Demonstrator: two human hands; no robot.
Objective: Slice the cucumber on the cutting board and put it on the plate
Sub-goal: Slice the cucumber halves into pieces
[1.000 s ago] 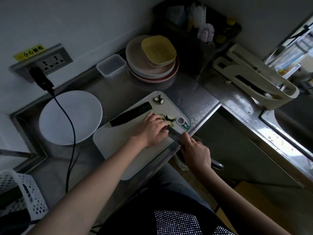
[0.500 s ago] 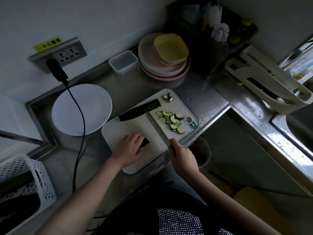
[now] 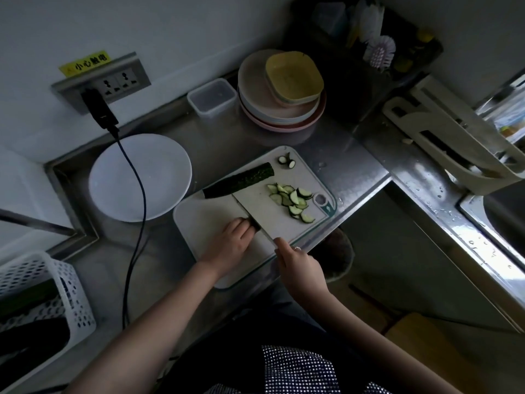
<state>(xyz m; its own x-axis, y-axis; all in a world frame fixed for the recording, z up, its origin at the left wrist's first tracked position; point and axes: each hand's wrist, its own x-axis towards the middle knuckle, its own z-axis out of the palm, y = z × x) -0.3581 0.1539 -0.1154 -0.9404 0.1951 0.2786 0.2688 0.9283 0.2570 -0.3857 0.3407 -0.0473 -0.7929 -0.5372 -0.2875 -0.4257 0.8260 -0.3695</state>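
From the head view, a steel counter [image 3: 335, 155] runs along a pale wall into a corner, carrying a white cutting board [image 3: 216, 220], a white plate [image 3: 159, 166] just beside it, stacked dishes [image 3: 272, 109] and a wall socket [image 3: 113, 81] with a cable plugged in. The left hand [image 3: 230, 243] curls its fingers over a dark cucumber piece [image 3: 254, 223] on the board, while the right hand [image 3: 298, 263] grips the knife [image 3: 255, 214], blade against that piece. A long cucumber half [image 3: 241, 180] lies further back, and cut slices [image 3: 292, 200] sit piled to the right.
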